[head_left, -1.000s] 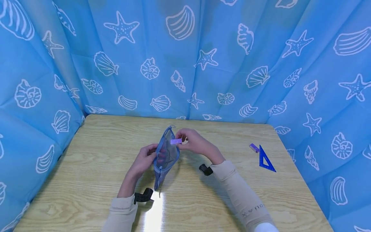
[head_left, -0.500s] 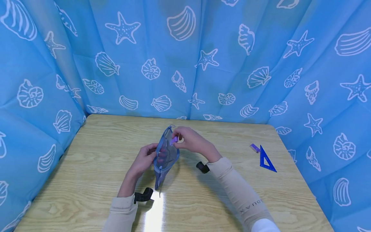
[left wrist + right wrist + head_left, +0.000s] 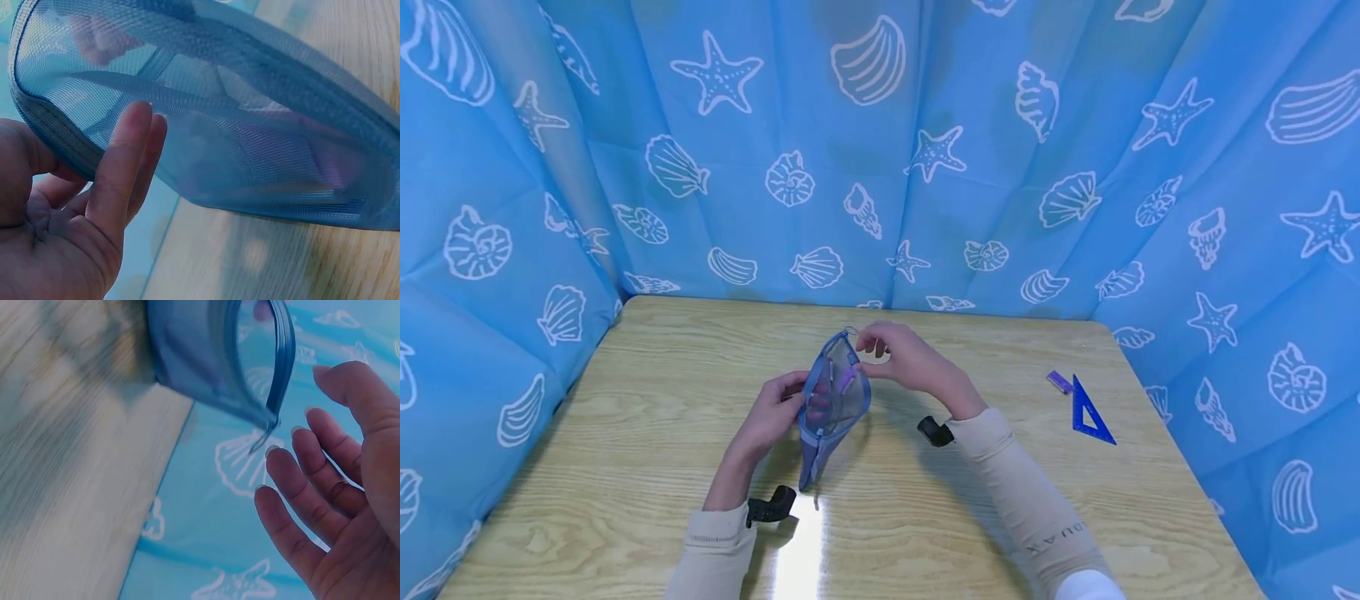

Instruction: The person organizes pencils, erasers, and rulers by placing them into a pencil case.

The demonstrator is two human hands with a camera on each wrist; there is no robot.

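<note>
A blue mesh zip pouch [image 3: 838, 408] is held up over the table with its mouth spread. My left hand [image 3: 778, 408] grips its left rim; in the left wrist view the thumb is on the near side and two fingers [image 3: 119, 162] extend along the mesh. Inside the pouch, a small purple eraser [image 3: 847, 380] shows against the mesh. My right hand [image 3: 906, 358] is at the pouch's right rim, its fingers loosely bent and holding nothing. The right wrist view shows these fingertips apart from the zipper end [image 3: 269, 425].
On the right of the wooden table [image 3: 647, 433] lie another purple eraser [image 3: 1059, 382] and a blue set square [image 3: 1090, 412], close together. A blue curtain with shell prints [image 3: 865, 142] surrounds the back and sides of the table.
The purple eraser has left my right fingers and is now inside the pouch. My right hand has drawn slightly right, and the pouch mouth looks wider. My left hand keeps its place.
</note>
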